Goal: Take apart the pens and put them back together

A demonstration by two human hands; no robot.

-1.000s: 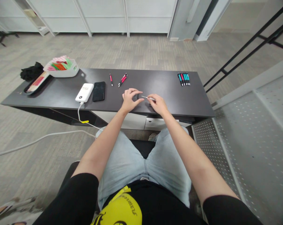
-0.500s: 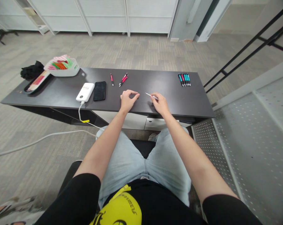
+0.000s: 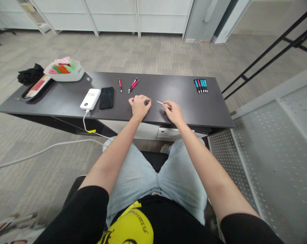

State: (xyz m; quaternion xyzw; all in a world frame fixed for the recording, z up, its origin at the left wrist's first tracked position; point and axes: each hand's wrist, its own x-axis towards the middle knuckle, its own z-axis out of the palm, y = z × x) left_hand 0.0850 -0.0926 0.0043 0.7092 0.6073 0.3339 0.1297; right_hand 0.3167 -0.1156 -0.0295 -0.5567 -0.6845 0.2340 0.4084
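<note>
Observed to the right of the black phone (image 3: 106,98): my left hand (image 3: 139,107) pinching a small dark piece (image 3: 146,102) and, farther right of it, my right hand (image 3: 174,112) gripping a slim white rod (image 3: 168,106).

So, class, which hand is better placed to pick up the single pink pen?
Probably the left hand: it is nearer the single pink pen, though it holds a small dark piece.
</note>
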